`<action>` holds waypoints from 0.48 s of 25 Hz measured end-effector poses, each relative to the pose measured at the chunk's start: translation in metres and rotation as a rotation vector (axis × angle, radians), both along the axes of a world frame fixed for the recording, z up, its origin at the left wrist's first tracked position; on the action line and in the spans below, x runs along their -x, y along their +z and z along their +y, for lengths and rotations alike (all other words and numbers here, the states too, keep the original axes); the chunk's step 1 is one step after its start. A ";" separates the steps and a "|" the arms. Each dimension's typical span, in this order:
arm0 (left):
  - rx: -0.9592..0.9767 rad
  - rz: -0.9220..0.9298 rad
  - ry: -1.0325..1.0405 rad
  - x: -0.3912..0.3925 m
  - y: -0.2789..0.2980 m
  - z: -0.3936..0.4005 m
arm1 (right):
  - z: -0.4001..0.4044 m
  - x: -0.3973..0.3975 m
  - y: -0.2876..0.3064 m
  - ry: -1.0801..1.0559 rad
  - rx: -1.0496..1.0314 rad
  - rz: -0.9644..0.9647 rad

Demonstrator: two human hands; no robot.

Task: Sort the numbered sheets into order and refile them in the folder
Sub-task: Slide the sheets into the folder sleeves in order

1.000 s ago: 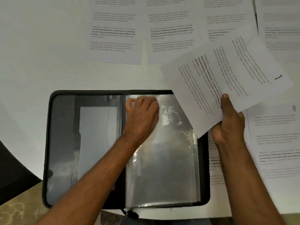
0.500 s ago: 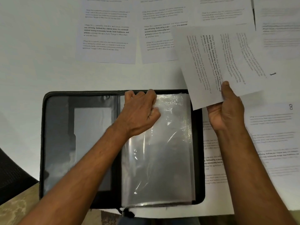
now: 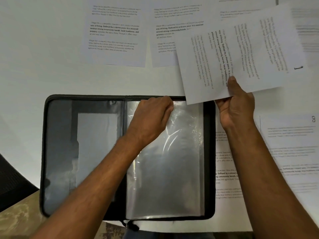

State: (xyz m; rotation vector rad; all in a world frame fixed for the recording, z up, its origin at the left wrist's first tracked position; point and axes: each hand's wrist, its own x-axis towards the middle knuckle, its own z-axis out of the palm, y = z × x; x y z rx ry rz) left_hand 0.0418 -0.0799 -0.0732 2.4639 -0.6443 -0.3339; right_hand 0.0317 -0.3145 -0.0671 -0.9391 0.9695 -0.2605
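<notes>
One sheet marked 1 (image 3: pixel 241 54) has swung higher toward the upper right of the frame, gripped by the right hand (image 3: pixel 236 107) at its lower edge, long axis running left-right, text sideways. Left hand (image 3: pixel 151 118) now pinches the top sleeve (image 3: pixel 172 161) of the open folder (image 3: pixel 58 152) at center, likely opening it for insertion.

Bare counter (image 3: pixel 43 54) lies open beyond and outward of the left hand (image 3: pixel 151 118); printed sheets (image 3: pixel 115 31) crowd, seemingly flat, around the right hand (image 3: pixel 236 109).
</notes>
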 end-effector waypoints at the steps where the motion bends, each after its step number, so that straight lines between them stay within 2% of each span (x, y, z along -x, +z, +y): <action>1: -0.010 -0.013 -0.004 0.002 -0.002 0.001 | 0.003 -0.004 -0.002 0.004 -0.001 0.004; 6: -0.023 -0.046 -0.004 0.008 -0.005 -0.001 | 0.014 -0.019 -0.012 0.080 0.038 -0.004; 12: -0.020 -0.052 0.012 0.006 -0.001 -0.004 | 0.026 -0.020 -0.022 0.283 0.128 -0.007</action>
